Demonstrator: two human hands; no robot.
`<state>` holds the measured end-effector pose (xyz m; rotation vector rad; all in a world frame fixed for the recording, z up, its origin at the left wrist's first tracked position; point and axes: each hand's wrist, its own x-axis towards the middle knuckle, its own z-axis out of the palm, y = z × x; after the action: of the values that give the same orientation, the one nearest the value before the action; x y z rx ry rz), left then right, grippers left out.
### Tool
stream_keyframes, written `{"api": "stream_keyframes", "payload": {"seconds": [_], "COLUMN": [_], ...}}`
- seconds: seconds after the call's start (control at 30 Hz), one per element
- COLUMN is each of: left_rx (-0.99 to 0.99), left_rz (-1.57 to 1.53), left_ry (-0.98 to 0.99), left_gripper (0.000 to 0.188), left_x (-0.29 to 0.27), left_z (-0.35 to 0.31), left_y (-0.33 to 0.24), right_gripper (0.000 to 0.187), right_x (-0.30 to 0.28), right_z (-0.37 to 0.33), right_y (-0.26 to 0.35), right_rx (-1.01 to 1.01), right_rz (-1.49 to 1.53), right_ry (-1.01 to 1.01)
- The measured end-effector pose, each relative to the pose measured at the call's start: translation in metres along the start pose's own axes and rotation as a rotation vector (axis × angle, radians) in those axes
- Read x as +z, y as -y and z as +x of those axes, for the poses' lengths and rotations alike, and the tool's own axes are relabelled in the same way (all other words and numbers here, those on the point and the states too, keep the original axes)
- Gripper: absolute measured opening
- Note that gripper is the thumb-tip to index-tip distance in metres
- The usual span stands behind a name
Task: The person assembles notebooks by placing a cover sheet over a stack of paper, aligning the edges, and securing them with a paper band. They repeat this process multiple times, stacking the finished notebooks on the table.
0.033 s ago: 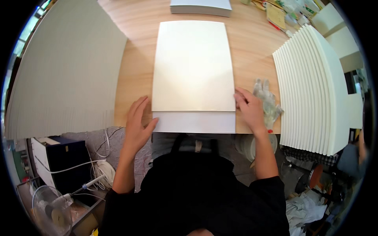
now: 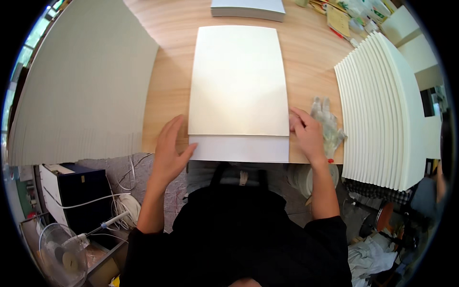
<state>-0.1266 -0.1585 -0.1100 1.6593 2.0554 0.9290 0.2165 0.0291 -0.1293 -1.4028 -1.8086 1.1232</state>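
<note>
A cream-white rectangular board [image 2: 239, 81] lies on the wooden table in front of me. Beneath it a white sheet [image 2: 239, 149] sticks out along the near side, level with the table's front edge. My left hand [image 2: 171, 148] rests by the left side of these two, fingers stretched out and thumb apart, holding nothing; its thumb tip is close to the white sheet's corner. At the opposite side, my right hand [image 2: 307, 136] is curled beside the board's right edge, thumb and fingers drawn together. What its fingertips hold, if anything, is hidden.
A tall stack of greyish boards [image 2: 86, 91] rises at the left. Thick white panels [image 2: 377, 115] are piled on the right, with a pale work glove [image 2: 328, 126] before them. Another sheet stack [image 2: 247, 10] lies at the far edge. Below left stands a fan [image 2: 64, 253].
The whole view has shifted slightly to the right. My left thumb sits a little differently by the sheet's corner; otherwise hands and boards look the same.
</note>
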Motion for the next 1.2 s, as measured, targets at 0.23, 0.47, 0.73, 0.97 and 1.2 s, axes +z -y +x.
{"api": "stream_keyframes", "payload": {"seconds": [0.23, 0.47, 0.73, 0.97, 1.2], "left_rx": [0.428, 0.365, 0.185, 0.122, 0.067], "left_rz": [0.344, 0.161, -0.176, -0.367, -0.020], "left_ry": [0.392, 0.386, 0.168, 0.057, -0.129], "left_gripper": [0.103, 0.079, 0.030, 0.020, 0.027], "left_x": [-0.019, -0.026, -0.005, 0.010, 0.014], "left_z": [0.036, 0.046, 0.023, 0.019, -0.010], "left_y": [-0.050, -0.041, -0.011, 0.001, 0.006], "right_gripper": [0.028, 0.072, 0.080, 0.055, 0.030], "right_x": [-0.015, -0.036, -0.010, 0.000, 0.011], "right_z": [-0.035, -0.080, -0.076, -0.076, -0.069], "right_y": [0.009, 0.012, 0.017, 0.017, 0.003], "right_rx": [-0.022, -0.249, -0.370, -0.332, -0.389], "right_rz": [0.049, 0.036, -0.343, -0.276, -0.303], "right_ry": [-0.089, 0.100, 0.089, -0.010, -0.117]}}
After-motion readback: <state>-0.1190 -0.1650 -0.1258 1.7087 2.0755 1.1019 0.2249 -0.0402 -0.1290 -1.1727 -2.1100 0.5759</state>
